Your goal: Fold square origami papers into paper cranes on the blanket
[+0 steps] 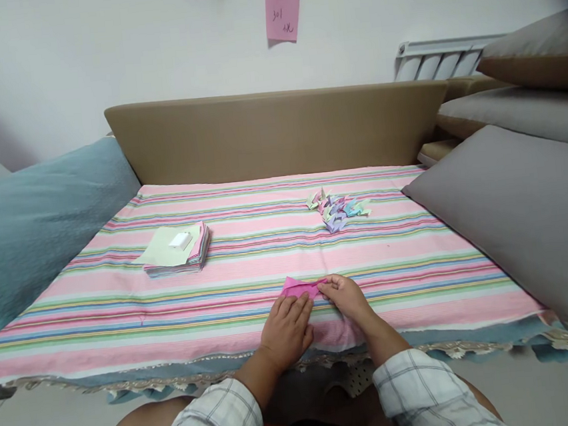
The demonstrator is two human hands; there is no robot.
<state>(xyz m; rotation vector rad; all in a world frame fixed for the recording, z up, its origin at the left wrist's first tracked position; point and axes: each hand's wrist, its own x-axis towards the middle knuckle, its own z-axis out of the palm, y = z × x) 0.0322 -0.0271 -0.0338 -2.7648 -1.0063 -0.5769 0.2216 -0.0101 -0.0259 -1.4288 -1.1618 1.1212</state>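
A pink sheet of paper [294, 286], partly folded, lies on the striped cloth close to the front edge. Fingers outstretched, my left hand [285, 323] rests flat on its near left part and covers some of it. At the paper's right end, my right hand [343, 296] pinches a narrow corner between thumb and fingertips. A crease or raised flap runs across the paper between the two hands.
Behind my right hand lies a cluster of small folded paper pieces [337, 211]. To the left stands a stack of coloured paper [176, 270] with a small white object [180, 241] on top. Grey cushions [510, 218] border the right side, a blue cover [48, 215] the left.
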